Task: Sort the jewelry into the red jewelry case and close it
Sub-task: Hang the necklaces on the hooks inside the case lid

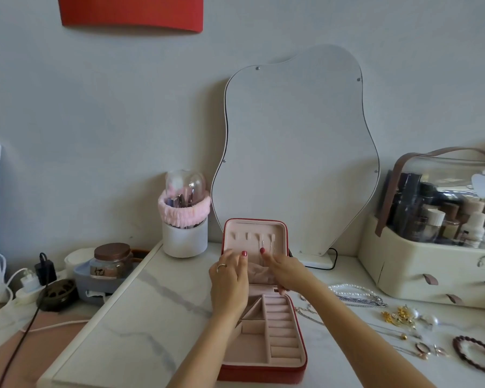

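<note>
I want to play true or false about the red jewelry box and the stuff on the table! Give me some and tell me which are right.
1. The red jewelry box is open. True.
2. The pearl necklace is already inside the box. False: it lies on the table, to the right of the box.
3. Both hands, left hand and right hand, are up at the box's raised lid. True.
4. The dark bead bracelet is on the left side of the box. False: it lies far to the right, near the table's edge.
5. A wavy-edged mirror stands behind the box. True.
</note>
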